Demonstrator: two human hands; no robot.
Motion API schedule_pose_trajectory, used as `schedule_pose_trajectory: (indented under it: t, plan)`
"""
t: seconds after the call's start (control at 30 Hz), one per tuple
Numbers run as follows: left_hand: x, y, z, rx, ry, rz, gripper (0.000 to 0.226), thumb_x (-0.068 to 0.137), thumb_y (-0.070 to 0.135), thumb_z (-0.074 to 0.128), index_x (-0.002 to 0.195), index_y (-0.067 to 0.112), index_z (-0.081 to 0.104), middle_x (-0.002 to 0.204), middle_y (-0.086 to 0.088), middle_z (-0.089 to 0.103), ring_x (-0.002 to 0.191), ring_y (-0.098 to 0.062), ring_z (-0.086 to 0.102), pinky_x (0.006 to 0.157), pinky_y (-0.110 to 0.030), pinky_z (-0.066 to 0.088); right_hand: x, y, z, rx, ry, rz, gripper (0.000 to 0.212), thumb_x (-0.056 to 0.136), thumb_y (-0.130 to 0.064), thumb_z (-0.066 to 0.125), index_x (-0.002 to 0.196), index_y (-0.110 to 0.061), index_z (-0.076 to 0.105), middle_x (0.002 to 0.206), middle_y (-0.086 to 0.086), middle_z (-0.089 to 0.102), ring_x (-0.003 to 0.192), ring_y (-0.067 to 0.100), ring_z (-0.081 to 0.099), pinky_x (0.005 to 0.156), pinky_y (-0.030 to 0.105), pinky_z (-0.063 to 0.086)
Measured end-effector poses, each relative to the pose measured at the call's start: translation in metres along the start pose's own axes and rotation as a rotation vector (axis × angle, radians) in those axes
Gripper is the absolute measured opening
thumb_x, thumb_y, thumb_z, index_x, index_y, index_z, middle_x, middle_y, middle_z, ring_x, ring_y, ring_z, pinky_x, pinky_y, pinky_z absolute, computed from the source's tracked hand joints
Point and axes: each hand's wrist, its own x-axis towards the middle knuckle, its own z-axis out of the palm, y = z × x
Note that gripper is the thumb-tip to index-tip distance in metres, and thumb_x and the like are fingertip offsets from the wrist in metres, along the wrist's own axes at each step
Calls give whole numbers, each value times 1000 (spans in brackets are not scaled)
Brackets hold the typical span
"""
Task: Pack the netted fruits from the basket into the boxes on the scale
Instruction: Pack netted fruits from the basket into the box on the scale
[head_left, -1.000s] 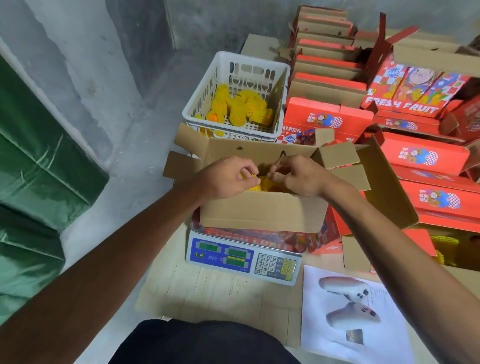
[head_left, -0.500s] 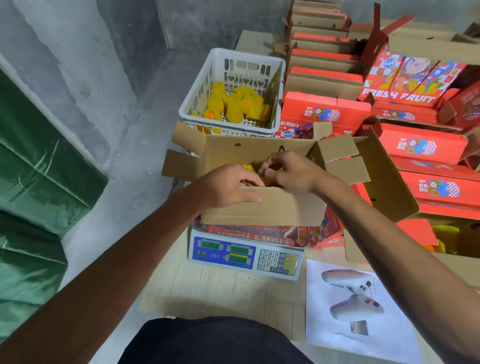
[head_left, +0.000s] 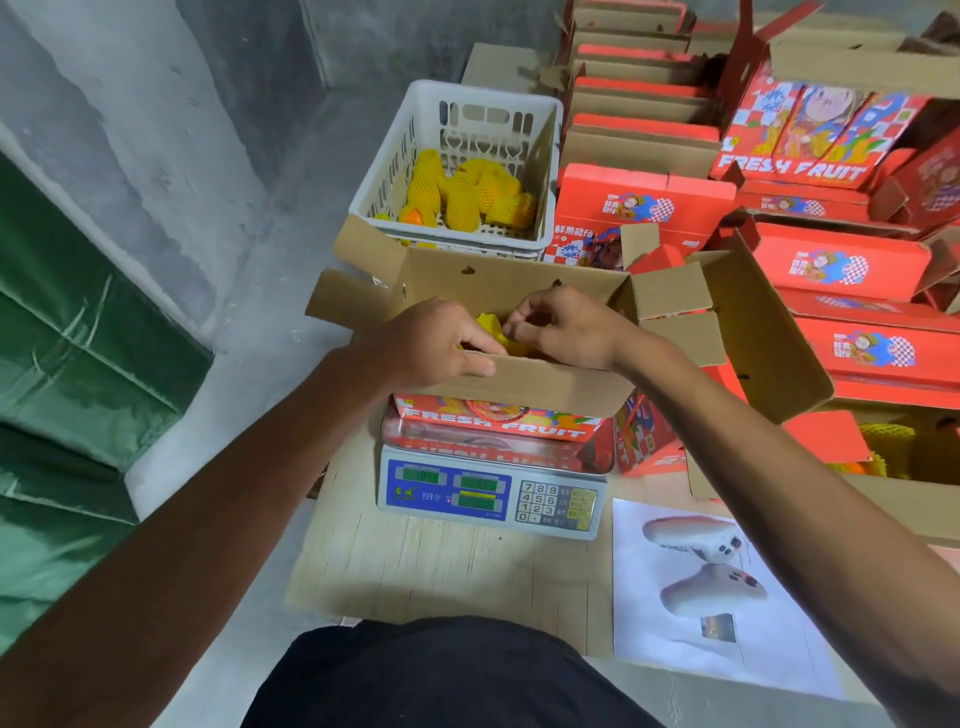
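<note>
Both hands have barely shifted: left hand and right hand pinch yellow foam-netted fruit inside the corrugated cardboard box on the scale; more sit in the white slotted basket.

We see a pale wooden table carrying a blue-fronted scale, a printed paper sheet beside it, and stacked red boxes.

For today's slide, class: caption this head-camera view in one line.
Both hands arrange netted fruit inside the open box on the scale.
</note>
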Motion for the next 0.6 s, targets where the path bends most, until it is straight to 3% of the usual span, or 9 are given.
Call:
schedule_pose_trajectory:
  t: [0.1,0.2,0.3,0.4,0.53,0.6]
  plan:
    - [-2,0,-1,-101,-29,-9,22,89,17,78,111,16,80,93,3,78,75,7,68,66,-12,51,-3,-1,3,-18,-18,0,12,99,-31,66,99,-21,73,96,-1,74,79,8,60,77,31,51]
    - [-2,0,1,-133,-45,-29,20,87,22,81,107,19,81,94,0,78,81,-7,71,75,-27,56,-4,-5,4,-33,-12,-16,14,100,-27,64,103,-18,73,100,2,74,79,7,59,77,30,51]
    - [-1,-1,0,-218,15,-27,14,86,29,82,98,23,81,83,-10,76,73,-18,65,71,-32,50,-3,-11,4,-31,-15,-46,14,101,-24,62,106,-16,73,101,1,74,87,10,62,80,27,49]
    - [1,-3,-5,-224,103,-12,14,90,36,76,96,24,80,85,-6,77,79,-28,70,70,-39,54,-1,-16,4,22,15,-79,14,102,-21,61,106,-13,73,102,2,74,92,12,63,88,29,50]
    - [7,-3,-12,-215,230,20,10,94,25,73,95,18,79,70,-6,71,59,-25,58,60,-38,47,7,-19,0,122,105,-142,14,103,-17,61,102,-9,72,88,-3,71,77,0,60,74,21,49]
    - [14,-1,-20,-215,302,36,7,94,19,72,91,17,78,67,-9,70,58,-31,56,58,-38,45,15,-22,-6,158,181,-164,15,103,-17,61,99,-8,72,86,0,72,75,0,61,72,22,49]
